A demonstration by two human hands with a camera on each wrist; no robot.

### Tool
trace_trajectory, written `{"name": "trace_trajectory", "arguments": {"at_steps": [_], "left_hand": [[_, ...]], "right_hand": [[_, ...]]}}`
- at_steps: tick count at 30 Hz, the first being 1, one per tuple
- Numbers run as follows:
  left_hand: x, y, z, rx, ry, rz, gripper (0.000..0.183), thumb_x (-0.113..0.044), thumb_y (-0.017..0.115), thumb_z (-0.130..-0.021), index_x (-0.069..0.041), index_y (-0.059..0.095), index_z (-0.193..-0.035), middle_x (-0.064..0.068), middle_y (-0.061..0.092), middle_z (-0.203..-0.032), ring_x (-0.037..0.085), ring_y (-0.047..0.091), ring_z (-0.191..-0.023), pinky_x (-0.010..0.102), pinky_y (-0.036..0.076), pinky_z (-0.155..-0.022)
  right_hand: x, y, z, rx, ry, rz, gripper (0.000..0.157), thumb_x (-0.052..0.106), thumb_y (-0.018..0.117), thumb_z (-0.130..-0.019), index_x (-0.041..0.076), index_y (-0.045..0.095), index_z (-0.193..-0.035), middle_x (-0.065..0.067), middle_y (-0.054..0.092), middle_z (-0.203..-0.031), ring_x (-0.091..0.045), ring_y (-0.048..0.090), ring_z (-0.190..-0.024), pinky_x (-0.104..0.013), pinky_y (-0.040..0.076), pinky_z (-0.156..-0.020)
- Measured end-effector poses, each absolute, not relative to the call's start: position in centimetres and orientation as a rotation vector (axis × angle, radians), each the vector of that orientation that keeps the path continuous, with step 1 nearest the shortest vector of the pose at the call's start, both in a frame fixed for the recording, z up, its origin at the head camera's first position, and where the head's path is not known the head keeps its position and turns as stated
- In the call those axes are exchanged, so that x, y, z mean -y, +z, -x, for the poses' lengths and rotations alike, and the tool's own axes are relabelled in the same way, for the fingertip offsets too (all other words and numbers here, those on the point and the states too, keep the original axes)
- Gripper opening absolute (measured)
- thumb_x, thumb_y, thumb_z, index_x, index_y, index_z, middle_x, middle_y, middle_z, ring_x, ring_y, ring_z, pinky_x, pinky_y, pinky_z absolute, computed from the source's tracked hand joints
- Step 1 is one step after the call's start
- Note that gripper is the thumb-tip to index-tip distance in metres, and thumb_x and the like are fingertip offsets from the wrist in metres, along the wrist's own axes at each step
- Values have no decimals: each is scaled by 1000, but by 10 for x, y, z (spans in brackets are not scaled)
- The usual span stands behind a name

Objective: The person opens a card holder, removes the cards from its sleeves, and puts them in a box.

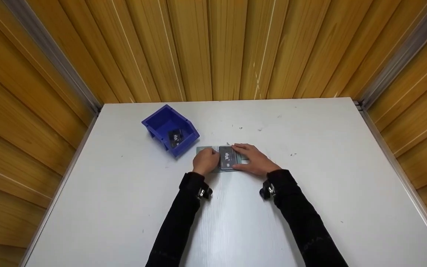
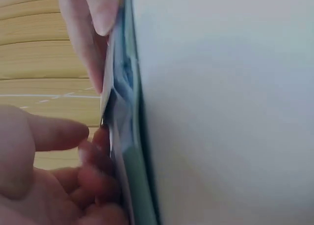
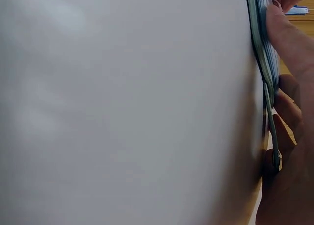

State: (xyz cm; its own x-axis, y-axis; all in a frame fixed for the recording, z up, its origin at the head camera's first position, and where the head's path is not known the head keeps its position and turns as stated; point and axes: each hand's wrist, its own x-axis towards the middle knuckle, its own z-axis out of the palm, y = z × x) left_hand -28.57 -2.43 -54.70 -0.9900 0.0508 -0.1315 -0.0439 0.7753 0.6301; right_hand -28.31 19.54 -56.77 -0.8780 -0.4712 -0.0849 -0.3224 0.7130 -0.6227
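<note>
At the middle of the head view, a little below centre, a green card holder (image 1: 239, 158) lies spread on the white table (image 1: 124, 207); on top of it is a dark card (image 1: 227, 158) with pale lettering that reads "Vip", and layered edges show just to the right of that card; the left hand (image 1: 206, 160) is at the left side of the card, narrow, its fingers curled in against the holder, with a green corner of the holder visible above it; in the left wrist view its thumb and curled fingers lie close together beside the holder's layered edge, at the lower left of the frame, though I cannot tell whether they pinch a leaf or only touch it; the right hand (image 1: 252, 160) holds the right side of the holder, thumb at the near edge and fingers at the far edge, with a gap between them; in the right wrist view its thumb lies along the stacked edges at the upper right, the fingers curling in below; at the upper left of the holder in the head view, near it but apart, is a blue bin (image 1: 185, 145), set at an angle, and inside it another dark "Vip" card (image 1: 175, 138) rests toward the near end; black sleeves (image 1: 176, 226) come up from the bottom of the frame; wood-patterned walls (image 1: 226, 52) fill the top and both sides.
</note>
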Motion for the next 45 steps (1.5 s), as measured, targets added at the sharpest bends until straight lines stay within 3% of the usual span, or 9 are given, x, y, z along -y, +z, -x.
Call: {"name": "trace_trajectory", "arguments": {"at_steps": [6,15,26,35,45], "left_hand": [[21,-547,289,-2830,880,-25,35,-29,57,-103,-17,54,-71,2,60,-75,19,54,-69,35,39,-66],[23,-551,286,-2837,957,-46,26,-29,56,-105,-11,68,-90,8,69,-89,23,60,-80,40,45,-74],[16,-553,281,-2880,974,60,30,-34,66,-101,-12,65,-80,4,67,-80,19,60,-73,36,43,-69],[15,-556,278,-2897,992,110,30,-35,66,-101,-10,70,-85,9,74,-89,27,69,-85,44,51,-78],[13,-560,275,-2899,1101,147,26,-37,70,-98,-13,73,-89,4,72,-84,22,66,-78,39,48,-75]], "right_hand": [[-195,-568,285,-2668,-901,649,79,45,71,-97,18,35,-162,-9,31,-168,-33,25,-157,-52,29,-123],[-194,-567,287,-2678,-878,646,79,43,73,-96,17,37,-161,-9,32,-168,-34,26,-156,-52,29,-123],[-197,-570,286,-2684,-925,686,76,37,75,-96,12,41,-159,-14,34,-166,-37,28,-155,-53,29,-122],[-196,-571,286,-2696,-922,694,77,39,76,-94,14,42,-159,-12,36,-166,-36,30,-154,-53,31,-121],[-200,-573,285,-2700,-907,688,77,39,74,-96,13,40,-160,-12,34,-167,-37,28,-155,-54,30,-122]]}}
